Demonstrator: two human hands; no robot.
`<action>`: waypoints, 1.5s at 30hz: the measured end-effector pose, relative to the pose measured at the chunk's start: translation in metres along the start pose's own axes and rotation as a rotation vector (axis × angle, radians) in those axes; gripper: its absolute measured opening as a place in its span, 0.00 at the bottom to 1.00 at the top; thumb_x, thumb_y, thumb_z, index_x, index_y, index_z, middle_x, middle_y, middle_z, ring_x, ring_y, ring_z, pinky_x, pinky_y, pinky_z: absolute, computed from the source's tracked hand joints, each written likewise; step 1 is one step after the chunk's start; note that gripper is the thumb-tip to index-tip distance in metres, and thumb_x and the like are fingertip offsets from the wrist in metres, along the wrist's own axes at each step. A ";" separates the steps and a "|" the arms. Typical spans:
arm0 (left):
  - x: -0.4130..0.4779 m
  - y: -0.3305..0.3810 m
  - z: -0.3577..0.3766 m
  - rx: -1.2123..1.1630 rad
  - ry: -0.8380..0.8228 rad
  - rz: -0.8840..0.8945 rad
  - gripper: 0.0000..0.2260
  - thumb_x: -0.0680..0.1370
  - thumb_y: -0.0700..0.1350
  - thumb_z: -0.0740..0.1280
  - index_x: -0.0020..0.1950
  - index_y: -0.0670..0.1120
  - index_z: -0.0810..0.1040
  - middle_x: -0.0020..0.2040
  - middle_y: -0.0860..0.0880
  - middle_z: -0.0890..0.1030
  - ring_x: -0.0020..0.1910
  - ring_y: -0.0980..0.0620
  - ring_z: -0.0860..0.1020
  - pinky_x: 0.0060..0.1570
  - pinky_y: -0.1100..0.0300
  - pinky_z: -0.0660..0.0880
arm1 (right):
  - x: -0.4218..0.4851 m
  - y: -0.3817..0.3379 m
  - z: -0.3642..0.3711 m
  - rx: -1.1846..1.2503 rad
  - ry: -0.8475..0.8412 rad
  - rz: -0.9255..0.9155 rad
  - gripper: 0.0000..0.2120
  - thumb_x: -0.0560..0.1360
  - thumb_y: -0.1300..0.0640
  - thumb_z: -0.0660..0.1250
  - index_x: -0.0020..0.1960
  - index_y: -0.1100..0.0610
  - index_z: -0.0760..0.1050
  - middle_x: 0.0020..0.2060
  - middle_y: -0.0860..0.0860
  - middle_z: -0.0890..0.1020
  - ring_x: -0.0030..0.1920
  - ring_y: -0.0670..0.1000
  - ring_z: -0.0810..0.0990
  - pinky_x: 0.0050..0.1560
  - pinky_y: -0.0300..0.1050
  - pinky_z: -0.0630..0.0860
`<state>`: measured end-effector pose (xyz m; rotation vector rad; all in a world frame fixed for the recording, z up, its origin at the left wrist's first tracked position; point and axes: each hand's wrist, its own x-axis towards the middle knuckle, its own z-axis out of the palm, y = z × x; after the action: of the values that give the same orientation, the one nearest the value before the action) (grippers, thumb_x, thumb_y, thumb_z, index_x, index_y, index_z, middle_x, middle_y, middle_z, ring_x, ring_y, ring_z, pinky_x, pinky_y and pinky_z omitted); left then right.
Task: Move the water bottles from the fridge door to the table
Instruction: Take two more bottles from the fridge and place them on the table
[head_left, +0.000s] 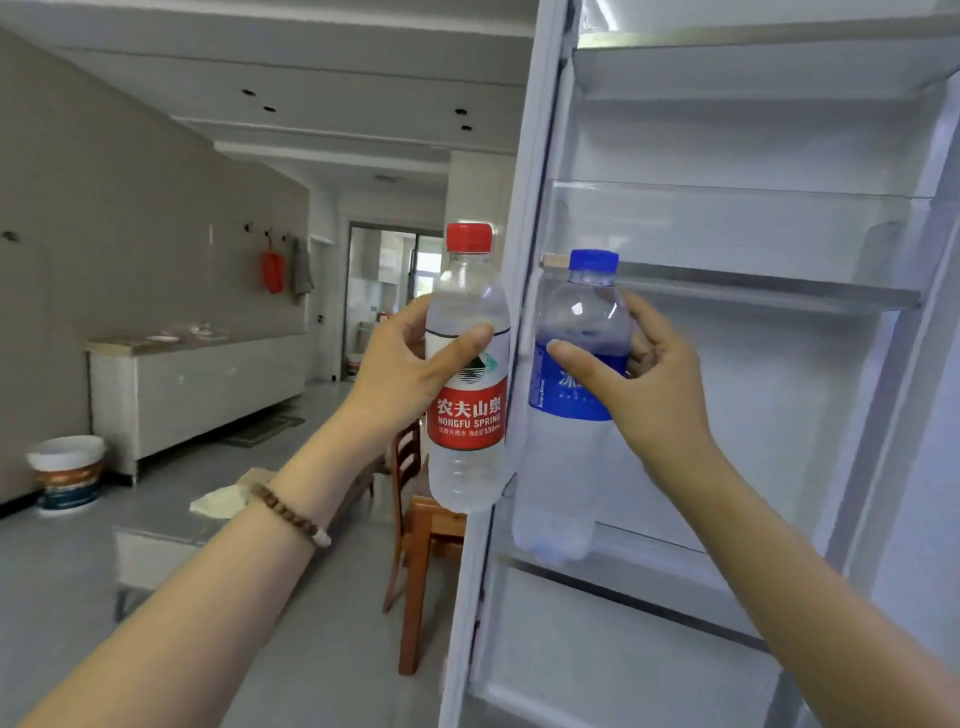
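Observation:
My left hand (400, 371) grips a clear water bottle with a red cap and red label (467, 415), held upright in the air just left of the open fridge door's edge. My right hand (644, 374) grips a second clear bottle with a blue cap and blue label (566, 457), upright in front of the fridge door's shelves (727, 291). The blue bottle's base hangs just above the lower door shelf rail (649, 540). The door shelves in view hold nothing else. A beaded bracelet sits on my left wrist.
A wooden chair (415, 519) stands below the red bottle, by the door's edge. A white sideboard (197, 384) runs along the left wall, with a white bucket (67, 473) on the floor beside it. A doorway (389, 291) opens at the far end.

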<state>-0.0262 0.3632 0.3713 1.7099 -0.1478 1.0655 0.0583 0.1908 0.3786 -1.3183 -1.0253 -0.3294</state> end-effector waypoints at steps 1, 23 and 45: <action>-0.001 -0.005 -0.016 0.008 0.017 -0.016 0.19 0.66 0.55 0.69 0.56 0.54 0.77 0.51 0.53 0.83 0.48 0.55 0.83 0.44 0.62 0.80 | 0.000 0.003 0.017 0.019 -0.019 0.017 0.33 0.60 0.48 0.71 0.64 0.46 0.68 0.53 0.40 0.79 0.51 0.41 0.80 0.39 0.31 0.78; 0.089 -0.226 -0.339 0.133 0.114 -0.271 0.17 0.69 0.52 0.71 0.56 0.53 0.78 0.49 0.51 0.84 0.45 0.53 0.83 0.42 0.61 0.80 | 0.080 0.199 0.376 0.191 -0.033 0.371 0.33 0.65 0.54 0.76 0.68 0.48 0.68 0.61 0.46 0.78 0.60 0.48 0.78 0.53 0.46 0.79; 0.352 -0.642 -0.243 0.064 -0.148 -0.450 0.19 0.70 0.46 0.74 0.57 0.54 0.71 0.47 0.62 0.76 0.44 0.61 0.77 0.31 0.73 0.73 | 0.291 0.618 0.364 -0.116 -0.018 0.515 0.31 0.66 0.58 0.75 0.66 0.52 0.69 0.57 0.45 0.77 0.56 0.46 0.77 0.44 0.34 0.79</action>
<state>0.4051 0.9722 0.1749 1.7691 0.1738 0.6175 0.5071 0.7884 0.1766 -1.6367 -0.6554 0.0151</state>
